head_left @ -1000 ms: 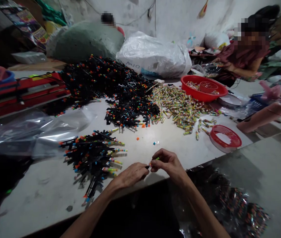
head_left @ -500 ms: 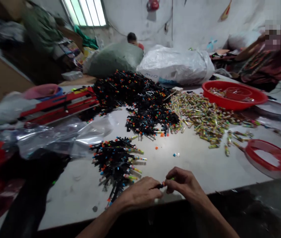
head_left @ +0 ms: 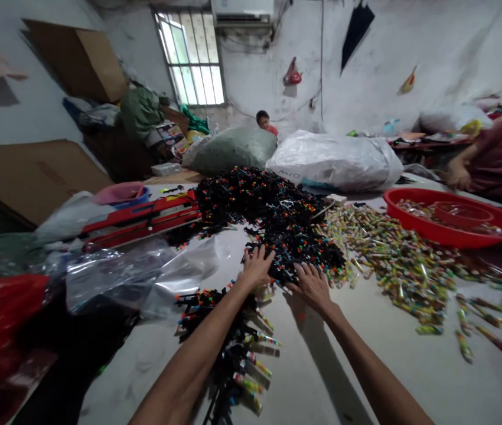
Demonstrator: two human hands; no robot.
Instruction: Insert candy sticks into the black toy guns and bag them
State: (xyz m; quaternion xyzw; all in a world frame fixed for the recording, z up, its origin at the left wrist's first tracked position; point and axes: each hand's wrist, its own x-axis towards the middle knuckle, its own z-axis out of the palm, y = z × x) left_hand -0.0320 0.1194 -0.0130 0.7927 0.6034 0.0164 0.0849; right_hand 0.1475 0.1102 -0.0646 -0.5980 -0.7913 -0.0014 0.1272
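The left hand (head_left: pixel 257 268) and right hand (head_left: pixel 313 286), fingers spread and seemingly gripping nothing, reach to the near edge of the heaped small black plastic pieces with coloured tips (head_left: pixel 289 257), on the white tabletop (head_left: pixel 344 354).

Before you, the heaped small pieces (head_left: pixel 251 195) are black, dotted with orange, blue, red and green. The little tubes (head_left: pixel 414 265) are a mottled yellow-green with hints of pink and white. Your bench (head_left: pixel 366 366) is off-white, the basin (head_left: pixel 428 235) bright red. One big sack (head_left: pixel 237 150) is grey-green, another (head_left: pixel 335 159) whitish with dark lettering and a light-blue patch. Your umbrella (head_left: pixel 356 32) is dark navy.
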